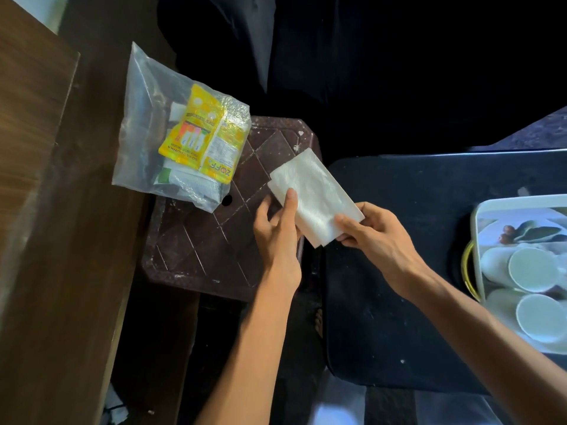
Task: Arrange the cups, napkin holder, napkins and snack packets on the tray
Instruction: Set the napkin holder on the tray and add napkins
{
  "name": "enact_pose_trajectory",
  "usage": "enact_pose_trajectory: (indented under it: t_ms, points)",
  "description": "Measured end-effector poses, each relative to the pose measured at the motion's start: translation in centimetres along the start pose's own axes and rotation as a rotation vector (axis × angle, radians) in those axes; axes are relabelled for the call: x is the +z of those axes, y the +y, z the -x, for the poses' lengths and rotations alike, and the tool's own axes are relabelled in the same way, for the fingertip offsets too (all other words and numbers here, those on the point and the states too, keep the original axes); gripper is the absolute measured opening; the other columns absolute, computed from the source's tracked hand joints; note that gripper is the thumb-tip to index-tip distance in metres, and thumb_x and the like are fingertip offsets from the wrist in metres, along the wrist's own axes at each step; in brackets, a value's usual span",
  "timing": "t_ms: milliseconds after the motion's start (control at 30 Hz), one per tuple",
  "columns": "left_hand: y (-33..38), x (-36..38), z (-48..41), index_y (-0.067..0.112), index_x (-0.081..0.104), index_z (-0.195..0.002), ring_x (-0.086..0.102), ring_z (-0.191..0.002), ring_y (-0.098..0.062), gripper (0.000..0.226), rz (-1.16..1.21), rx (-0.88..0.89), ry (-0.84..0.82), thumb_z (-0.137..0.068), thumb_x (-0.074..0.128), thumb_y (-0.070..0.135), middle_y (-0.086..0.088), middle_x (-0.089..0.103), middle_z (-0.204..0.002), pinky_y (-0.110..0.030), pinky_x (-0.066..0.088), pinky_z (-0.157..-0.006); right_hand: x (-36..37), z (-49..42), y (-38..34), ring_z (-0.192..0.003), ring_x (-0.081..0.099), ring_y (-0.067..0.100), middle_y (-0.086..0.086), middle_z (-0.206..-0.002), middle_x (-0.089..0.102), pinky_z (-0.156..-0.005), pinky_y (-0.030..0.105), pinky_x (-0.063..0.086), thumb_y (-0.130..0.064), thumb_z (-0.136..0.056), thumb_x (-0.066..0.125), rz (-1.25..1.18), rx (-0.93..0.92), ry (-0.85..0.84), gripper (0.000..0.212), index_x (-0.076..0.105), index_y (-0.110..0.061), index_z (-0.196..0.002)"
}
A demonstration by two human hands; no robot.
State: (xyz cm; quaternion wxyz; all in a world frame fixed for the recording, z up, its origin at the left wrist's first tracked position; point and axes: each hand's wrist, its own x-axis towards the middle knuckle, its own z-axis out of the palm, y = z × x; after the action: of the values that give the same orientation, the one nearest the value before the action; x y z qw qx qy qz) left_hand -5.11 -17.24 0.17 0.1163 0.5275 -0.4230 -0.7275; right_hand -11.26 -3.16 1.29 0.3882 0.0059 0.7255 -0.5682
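- White napkin (313, 197) is pinched between my left hand (276, 231) and right hand (371, 234), above the brown stool's (199, 240) right edge.
- I should fold it flat before the tray (478, 216).

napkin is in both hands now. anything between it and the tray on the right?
Nothing visible does. The napkin is held by the left hand and right hand above the brown stool. The stretch of black tabletop toward the white tray looks bare. Inside the tray, cups already lie on their sides, limiting room.
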Motion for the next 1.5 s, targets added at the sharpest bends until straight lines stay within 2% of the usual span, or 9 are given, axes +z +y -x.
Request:
enact_pose_trajectory:
  t_ms: [267,433,600,700,833,1033,1233,1333,1500]
  points:
    - [-1.3,2.5,2.9,0.019,0.073,-0.097,0.078,-0.096,-0.014,0.004,-0.122,0.046,-0.116,-0.094,0.072,0.016,0.002,0.082,-0.096,-0.032,0.062,-0.085,-5.0,3.7,2.8,-0.097,0.073,0.014,-0.002,-0.102,0.076,-0.096,0.04,0.055,-0.043,-0.093,0.065,-0.096,0.068,0.019,0.02,0.069,-0.027,-0.105]
    - [-2.8,4.9,6.3,0.009,0.071,-0.104,0.076,-0.102,-0.023,0.012,-0.221,0.072,-0.179,-0.099,0.064,0.018,-0.006,0.081,-0.099,-0.038,0.062,-0.089,-8.2,5.7,3.5,-0.095,0.072,0.017,-0.004,-0.1,0.075,-0.085,0.033,0.056,-0.037,-0.094,0.065,-0.087,0.023,0.017,0.014,0.068,-0.027,-0.103]
    - [-2.5,7.7,7.7,0.019,0.069,-0.12,0.076,-0.092,-0.008,0.032,-0.353,0.214,-0.202,-0.09,0.076,0.017,-0.001,0.08,-0.097,-0.022,0.06,-0.08,-13.6,7.7,3.9,-0.054,0.057,0.007,-0.007,-0.074,0.069,-0.049,0.014,0.041,-0.029,-0.092,0.068,0.25,-0.11,0.128,0.003,0.066,-0.026,-0.09]
    - [-2.6,9.7,8.1,0.022,0.074,-0.11,0.075,-0.078,-0.002,0.028,-0.592,0.316,-0.344,-0.084,0.082,0.014,0.006,0.079,-0.082,-0.011,0.054,-0.07,-17.5,9.1,4.4,-0.059,0.063,0.01,-0.006,-0.074,0.069,-0.052,0.022,0.046,-0.025,-0.092,0.068,0.332,-0.137,0.181,0.004,0.067,-0.022,-0.094]
    - [-4.1,13.3,9.8,0.036,0.077,-0.096,0.075,-0.082,-0.004,0.025,-0.824,0.44,-0.501,-0.084,0.081,0.015,0.008,0.079,-0.083,-0.019,0.059,-0.075,-22.8,11.5,5.3,-0.072,0.066,0.006,-0.013,-0.08,0.069,-0.057,0.012,0.047,-0.021,-0.094,0.065,0.331,-0.167,0.299,0.005,0.067,-0.024,-0.098]
    - [-7.6,21.2,13.4,0.027,0.078,-0.106,0.072,-0.077,0.002,0.021,-1.03,0.777,-0.684,-0.086,0.079,0.022,0.016,0.076,-0.082,-0.014,0.057,-0.068,-30.3,14.8,6.5,-0.075,0.062,0.005,-0.007,-0.082,0.071,-0.061,0.004,0.044,-0.013,-0.091,0.069,0.472,-0.251,0.483,0.007,0.072,-0.016,-0.096]
    - [-11.3,30.0,17.3,0.012,0.08,-0.092,0.07,-0.083,-0.015,0.014,-1.038,1.153,-0.729,-0.089,0.078,0.025,0.001,0.079,-0.091,-0.032,0.056,-0.075,-36.8,17.7,8.2,-0.073,0.065,0.011,-0.008,-0.088,0.069,-0.066,0.024,0.053,-0.01,-0.091,0.068,0.502,-0.287,0.682,0.012,0.073,-0.014,-0.102]
    - [-13.4,34.1,18.5,0.008,0.079,-0.09,0.07,-0.081,-0.024,0.011,-1.017,1.184,-0.763,-0.086,0.079,0.018,-0.004,0.078,-0.089,-0.031,0.054,-0.074,-39.1,18.8,9.3,-0.076,0.063,0.01,-0.008,-0.093,0.066,-0.067,0.005,0.041,-0.01,-0.091,0.068,0.522,-0.287,0.814,0.016,0.074,-0.014,-0.105]
    - [-17.1,38.8,19.2,-0.001,0.076,-0.089,0.071,-0.074,-0.03,0.013,-1.072,1.137,-0.949,-0.087,0.075,0.012,-0.013,0.076,-0.082,-0.043,0.058,-0.071,-40.8,19.7,12.0,-0.07,0.058,0.009,0.003,-0.093,0.068,-0.066,0.001,0.044,-0.007,-0.088,0.071,0.524,-0.247,0.952,0.017,0.074,-0.007,-0.105]
